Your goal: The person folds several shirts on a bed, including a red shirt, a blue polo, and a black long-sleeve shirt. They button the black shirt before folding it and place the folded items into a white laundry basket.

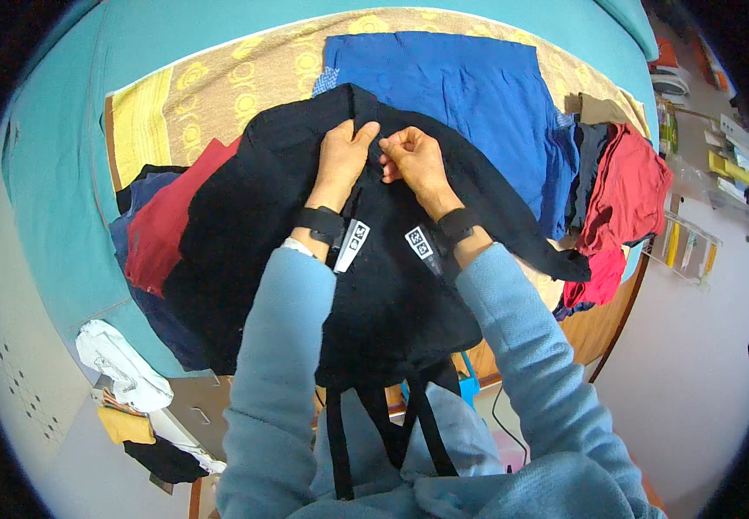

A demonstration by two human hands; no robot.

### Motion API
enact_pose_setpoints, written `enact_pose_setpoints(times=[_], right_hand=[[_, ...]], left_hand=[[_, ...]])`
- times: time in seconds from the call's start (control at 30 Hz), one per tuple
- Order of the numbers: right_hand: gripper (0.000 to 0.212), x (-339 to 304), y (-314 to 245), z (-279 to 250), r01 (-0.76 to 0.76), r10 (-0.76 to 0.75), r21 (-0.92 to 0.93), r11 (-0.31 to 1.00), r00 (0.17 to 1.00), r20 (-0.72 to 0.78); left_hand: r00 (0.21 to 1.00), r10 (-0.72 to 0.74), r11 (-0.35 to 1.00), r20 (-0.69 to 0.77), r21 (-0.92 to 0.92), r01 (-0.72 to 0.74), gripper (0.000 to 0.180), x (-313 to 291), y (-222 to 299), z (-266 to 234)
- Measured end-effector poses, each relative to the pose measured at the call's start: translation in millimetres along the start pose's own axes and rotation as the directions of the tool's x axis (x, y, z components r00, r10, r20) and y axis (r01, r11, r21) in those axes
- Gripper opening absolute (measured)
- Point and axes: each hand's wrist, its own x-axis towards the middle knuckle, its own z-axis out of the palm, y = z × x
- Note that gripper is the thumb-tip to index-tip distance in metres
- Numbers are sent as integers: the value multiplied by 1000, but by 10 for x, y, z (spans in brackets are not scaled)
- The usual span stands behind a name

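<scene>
A black long-sleeved jacket point(262, 225) lies spread out across the bed in front of me, its collar end pointing away and one sleeve stretching to the right. My left hand point(345, 160) is closed on the fabric beside the front opening, just below the collar, thumb on top. Close by on the right, my right hand point(411, 158) pinches the other front edge with curled fingers. The fabric between its fingertips is mostly hidden. Each wrist carries a black band with a white patterned tag.
Under the jacket is a yellow-and-tan patterned towel point(210, 86) on a teal bed cover point(54, 173). Blue cloth point(469, 95) lies beyond. Red garments point(630, 186) pile up on the right, another red one point(171, 229) on the left. A white cloth point(123, 363) hangs lower left.
</scene>
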Motion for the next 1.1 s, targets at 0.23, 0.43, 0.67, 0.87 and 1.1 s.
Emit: enact_pose_setpoints(times=[0.23,0.43,0.67,0.87,1.1], right_hand=[[10,-32,4,-124,-58,52,107,993,997,57],[13,-60,-81,-114,16,-30,-169,985,996,-80],[42,23,-156,0,276,-377,-549,789,923,-79],[21,190,-161,-163,247,-196,-321,915,963,183],[21,179,-202,-263,160,-116,-160,974,961,253]], left_hand=[[996,84,987,-5,-136,-84,26,-145,-156,7],[986,130,976,-105,188,-109,24,-135,-36,-41],[983,167,947,-77,289,-138,36,-391,110,112],[978,206,978,38,-26,-205,37,-443,-128,-28],[979,199,977,47,68,-202,51,-670,-128,-119]])
